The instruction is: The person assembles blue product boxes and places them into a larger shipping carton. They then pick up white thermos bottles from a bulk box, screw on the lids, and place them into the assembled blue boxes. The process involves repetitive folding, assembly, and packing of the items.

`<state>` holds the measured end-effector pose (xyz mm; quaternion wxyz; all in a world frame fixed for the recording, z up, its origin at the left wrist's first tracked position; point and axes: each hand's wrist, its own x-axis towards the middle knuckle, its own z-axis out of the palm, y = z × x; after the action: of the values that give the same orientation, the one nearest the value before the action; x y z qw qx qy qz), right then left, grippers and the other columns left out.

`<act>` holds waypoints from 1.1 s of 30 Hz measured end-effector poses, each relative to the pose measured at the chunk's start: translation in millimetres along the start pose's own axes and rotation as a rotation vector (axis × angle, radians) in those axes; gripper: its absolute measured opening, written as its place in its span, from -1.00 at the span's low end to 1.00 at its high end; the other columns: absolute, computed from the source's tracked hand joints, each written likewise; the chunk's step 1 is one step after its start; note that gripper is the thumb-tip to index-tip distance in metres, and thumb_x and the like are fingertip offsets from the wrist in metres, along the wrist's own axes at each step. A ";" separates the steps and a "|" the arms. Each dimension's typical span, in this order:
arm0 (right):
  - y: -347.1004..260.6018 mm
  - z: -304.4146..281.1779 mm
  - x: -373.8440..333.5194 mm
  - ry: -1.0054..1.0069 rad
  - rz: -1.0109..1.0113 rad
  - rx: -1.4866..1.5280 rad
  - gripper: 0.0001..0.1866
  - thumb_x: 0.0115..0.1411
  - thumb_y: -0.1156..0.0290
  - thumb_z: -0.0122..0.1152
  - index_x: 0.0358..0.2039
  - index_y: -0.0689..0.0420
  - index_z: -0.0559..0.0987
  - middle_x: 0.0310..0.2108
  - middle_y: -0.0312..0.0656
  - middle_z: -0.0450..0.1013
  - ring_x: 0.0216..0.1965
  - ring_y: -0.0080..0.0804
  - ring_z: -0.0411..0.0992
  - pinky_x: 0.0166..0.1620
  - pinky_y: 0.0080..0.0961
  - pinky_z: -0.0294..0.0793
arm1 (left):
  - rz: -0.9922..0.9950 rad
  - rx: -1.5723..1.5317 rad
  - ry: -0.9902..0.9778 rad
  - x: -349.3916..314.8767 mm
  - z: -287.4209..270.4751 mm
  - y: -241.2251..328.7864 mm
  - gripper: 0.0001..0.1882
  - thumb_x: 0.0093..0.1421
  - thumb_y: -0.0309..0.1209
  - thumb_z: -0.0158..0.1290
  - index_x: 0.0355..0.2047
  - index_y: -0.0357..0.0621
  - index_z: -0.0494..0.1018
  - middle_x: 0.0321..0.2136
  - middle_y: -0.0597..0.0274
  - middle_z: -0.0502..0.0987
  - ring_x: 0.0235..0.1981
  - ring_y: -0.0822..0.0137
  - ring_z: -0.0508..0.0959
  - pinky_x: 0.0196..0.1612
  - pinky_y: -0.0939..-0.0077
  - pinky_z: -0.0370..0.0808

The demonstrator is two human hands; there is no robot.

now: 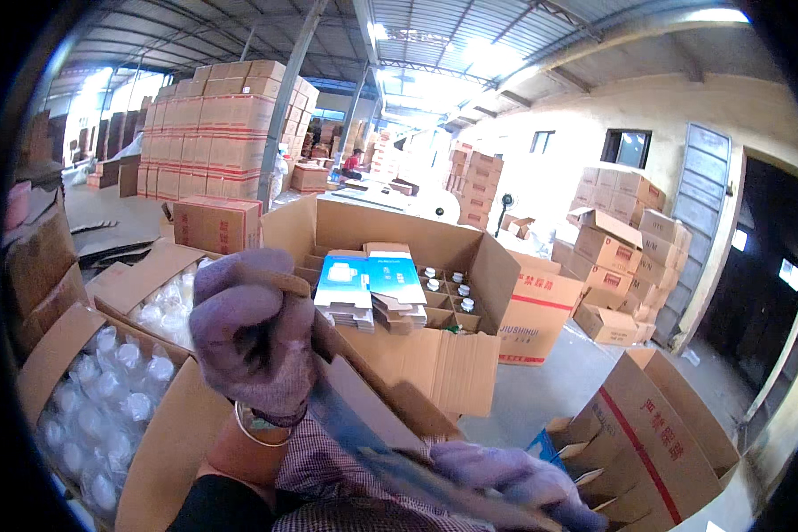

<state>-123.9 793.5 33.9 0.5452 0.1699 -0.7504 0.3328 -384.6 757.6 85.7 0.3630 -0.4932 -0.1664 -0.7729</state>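
My left hand (pixel 255 332), in a greyish-purple knitted glove, is closed round the upper end of a long flat piece of cardboard (pixel 363 417). Blue and grey show on its blurred face as it slants down to the right. At its lower end my gloved right hand (pixel 514 479) grips it, partly smeared by motion. Just beyond stands an open brown carton (pixel 434 363) with dividers, holding several white-capped bottles (pixel 467 304). Two stacks of flattened blue-and-white boxes (pixel 344 282) rest on top of it.
At left, an open carton (pixel 142 452) holds clear plastic-wrapped pieces with round white tops; another (pixel 142 284) is behind it. A tilted carton (pixel 638 443) with dividers stands at lower right. Stacked cartons (pixel 208 133) rise behind, near a metal post (pixel 288 97). A person (pixel 353 164) is far off.
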 end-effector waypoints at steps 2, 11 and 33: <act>2.8 22.4 -2.9 -0.010 0.038 0.020 -0.43 0.32 -0.02 0.05 0.06 0.26 0.37 -0.05 0.07 0.45 -0.03 0.08 0.47 0.07 0.03 0.46 | -0.044 0.065 0.002 -4.8 -13.0 -12.8 -0.68 0.04 -0.62 0.23 -0.24 -0.13 0.36 -0.16 0.03 0.52 -0.16 0.22 0.53 -0.07 0.33 0.51; 76.2 -1.5 5.5 0.456 0.380 -0.225 -0.27 0.30 -0.30 -0.06 0.08 0.16 0.39 -0.12 -0.19 0.33 -0.01 -0.32 0.34 0.08 -0.36 0.40 | -0.761 -0.530 -0.762 -50.0 -16.0 -26.9 -0.37 0.27 0.27 -0.07 -0.53 -0.05 0.51 -0.05 0.05 0.59 0.13 0.05 0.47 0.18 0.13 0.35; 104.5 -27.2 9.5 -0.532 0.457 -1.080 -0.18 -0.10 -0.28 0.37 0.11 -0.04 0.56 -0.05 -0.10 0.47 -0.04 -0.09 0.47 0.08 -0.21 0.39 | -0.727 0.060 -0.682 -130.0 27.5 -71.8 -0.67 0.13 -0.57 0.03 -0.05 -0.22 0.43 0.00 -0.03 0.43 0.05 0.03 0.48 0.14 0.29 0.40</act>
<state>-172.6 888.5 14.9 0.2646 -0.2160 -0.9391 -0.0379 -386.5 875.0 -9.2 0.0089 -0.6175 -0.4588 -0.6389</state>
